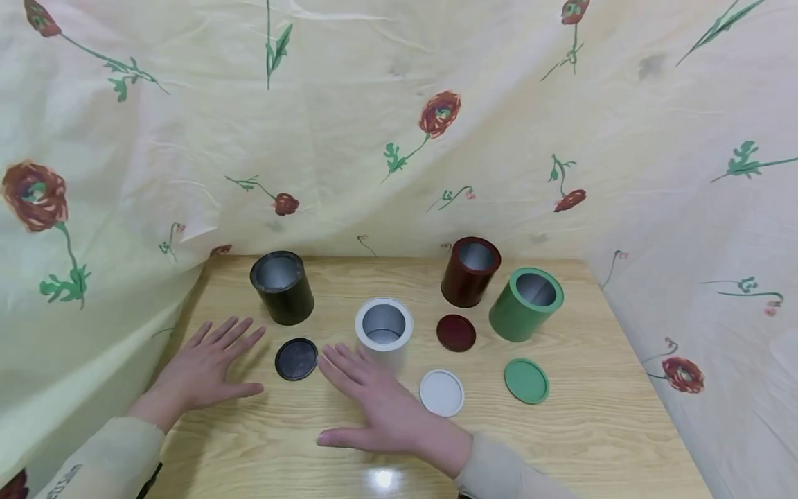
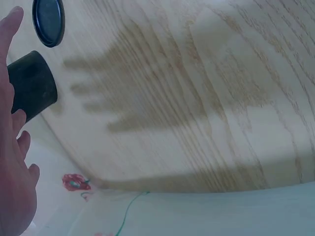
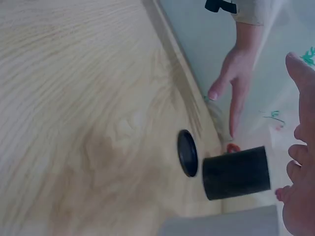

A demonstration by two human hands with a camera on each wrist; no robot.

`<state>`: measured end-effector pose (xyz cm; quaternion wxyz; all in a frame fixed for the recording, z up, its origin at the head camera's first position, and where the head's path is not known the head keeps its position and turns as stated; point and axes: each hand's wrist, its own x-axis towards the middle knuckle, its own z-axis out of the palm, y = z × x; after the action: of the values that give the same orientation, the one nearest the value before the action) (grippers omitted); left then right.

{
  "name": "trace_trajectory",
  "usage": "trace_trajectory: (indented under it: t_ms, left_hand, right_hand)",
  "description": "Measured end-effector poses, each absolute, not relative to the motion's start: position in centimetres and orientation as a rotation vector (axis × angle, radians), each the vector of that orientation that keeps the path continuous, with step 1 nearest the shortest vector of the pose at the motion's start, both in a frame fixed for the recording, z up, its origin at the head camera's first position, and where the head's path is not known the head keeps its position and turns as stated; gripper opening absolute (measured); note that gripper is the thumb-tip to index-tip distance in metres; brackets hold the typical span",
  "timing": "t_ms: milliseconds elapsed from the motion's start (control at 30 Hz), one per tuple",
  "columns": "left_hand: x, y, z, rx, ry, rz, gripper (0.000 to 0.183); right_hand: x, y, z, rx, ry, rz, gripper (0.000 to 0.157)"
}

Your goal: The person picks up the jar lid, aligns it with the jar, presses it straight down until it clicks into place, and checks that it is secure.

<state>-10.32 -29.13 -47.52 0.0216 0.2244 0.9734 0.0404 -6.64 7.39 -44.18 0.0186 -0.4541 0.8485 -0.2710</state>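
My left hand [image 1: 202,367] hovers over the table's left side with fingers spread, below the black canister [image 1: 283,291] and left of its round black lid [image 1: 296,359]. Held out flat, my right hand [image 1: 380,405] hangs above the table in front of the white canister [image 1: 384,329], covering part of its lower side. Neither hand holds anything. The white lid [image 1: 442,393] lies just right of the right hand. In the left wrist view, the left hand's shadow falls on the wood, and the black canister [image 2: 32,86] shows past the fingers.
At the back right stand a dark red canister [image 1: 470,274] and a green canister [image 1: 526,305], both uncovered. Their dark red lid [image 1: 456,333] and green lid [image 1: 526,380] lie in front. Flowered cloth [image 1: 349,138] hangs behind and beside the wooden table [image 1: 598,416].
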Motion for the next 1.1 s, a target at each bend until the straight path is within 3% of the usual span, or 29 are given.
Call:
trace_trajectory:
  t_ms: [633, 1100]
  left_hand:
    - [-11.2, -29.0, -50.2, 0.726, 2.985, 0.135, 0.103]
    - [-11.3, -28.2, -51.3, 0.695, 2.967, 0.188, 0.102]
  right_hand:
    - [-8.7, 2.5, -51.4, -1.126, 2.693, -0.566, 0.103]
    - [-11.5, -0.2, -53.8, -1.011, 2.724, -0.375, 0.105]
